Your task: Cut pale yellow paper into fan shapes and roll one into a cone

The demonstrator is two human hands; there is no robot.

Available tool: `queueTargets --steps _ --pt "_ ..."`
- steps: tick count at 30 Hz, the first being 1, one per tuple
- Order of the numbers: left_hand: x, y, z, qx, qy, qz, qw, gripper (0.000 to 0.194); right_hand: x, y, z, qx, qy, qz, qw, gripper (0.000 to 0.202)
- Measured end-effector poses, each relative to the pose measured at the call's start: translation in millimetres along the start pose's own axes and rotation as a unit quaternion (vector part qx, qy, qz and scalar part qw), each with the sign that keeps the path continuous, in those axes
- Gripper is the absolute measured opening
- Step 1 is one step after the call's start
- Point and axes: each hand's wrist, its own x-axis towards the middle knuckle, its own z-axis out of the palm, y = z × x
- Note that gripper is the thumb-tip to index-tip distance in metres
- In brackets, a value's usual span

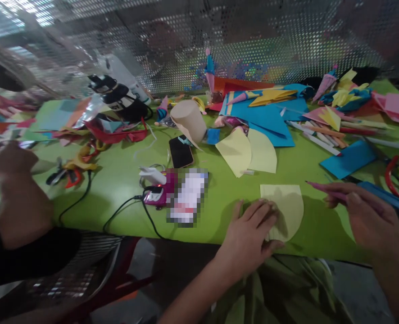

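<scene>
My left hand (253, 225) lies over the left part of a pale yellow paper piece (290, 209) with a curved right edge, near the front of the green table. Its fingers are stretched out and press the paper down. In my right hand (371, 216) is a pink pencil (336, 193), held to the right of the paper with its tip pointing left and clear of the sheet. Beyond my left hand lie two more yellow pieces of paper, a left one (236, 152) and a right one (263, 150), partly overlapping.
At left is another person's hand (12, 157). A purple power strip (164, 191) with cables and a blurred-out phone (188, 198) lie left of my hand. Behind stand a beige paper cone (189, 119) and blue paper (270, 121). Red-handled scissors (393, 175) rest at right.
</scene>
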Motion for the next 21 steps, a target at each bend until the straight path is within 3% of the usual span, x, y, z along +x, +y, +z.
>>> queueTargets --steps 3,11,15,21 --pt "0.0 -0.3 4.4 0.005 0.001 0.01 1.0 0.058 7.9 -9.0 8.9 0.067 0.043 0.006 0.997 0.018" --pt "-1.7 -3.7 8.2 0.036 0.001 0.028 0.999 0.062 14.2 -18.2 58.3 -0.044 -0.068 0.114 0.99 0.019" --pt "-2.8 -6.4 8.0 0.026 0.008 0.028 0.999 0.062 19.9 -17.2 76.2 -0.114 -0.075 0.108 0.985 0.025" --pt "-2.0 -8.5 5.8 -0.015 0.008 0.024 1.0 0.058 19.6 -6.8 80.9 -0.179 -0.073 0.086 0.977 0.022"
